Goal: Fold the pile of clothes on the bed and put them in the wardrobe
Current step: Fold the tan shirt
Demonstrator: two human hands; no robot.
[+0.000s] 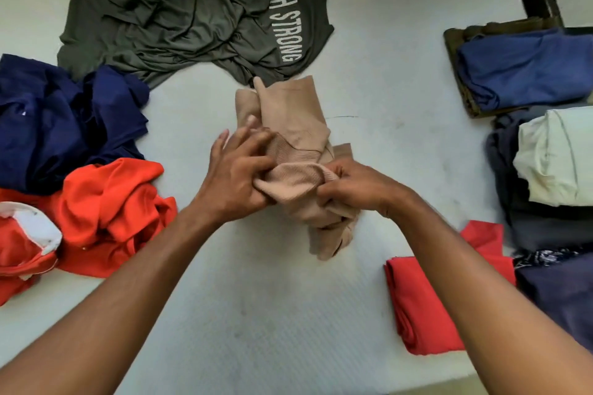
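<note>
Centrally, a beige garment (295, 125) is seen bunched on the white bed (256, 298), a little above the middle of the view. Its near, ribbed edge is held by both hands. The left hand (236, 176) is laid over the cloth with fingers spread and bent into it, the thumb set against the fold. The right hand (353, 189) is closed tightly round a bunch of the same edge. The two hands are set just beside each other, with the cloth gathered between them.

Beyond the beige garment, an olive shirt (179, 22) printed with "FINISH STRONG" is spread out and creased, its near corner reaching the beige cloth. To the left, a navy garment (64, 119) and an orange garment (109, 212) are heaped unfolded, touching each other.

To the right, folded pieces are gathered. A blue piece (526, 67) is rested on a dark wooden frame (455, 74). A pale green piece (552, 154) is stacked on dark grey cloth (545, 228). A red piece (426, 305) is laid nearest, partly hidden by the right forearm.
</note>
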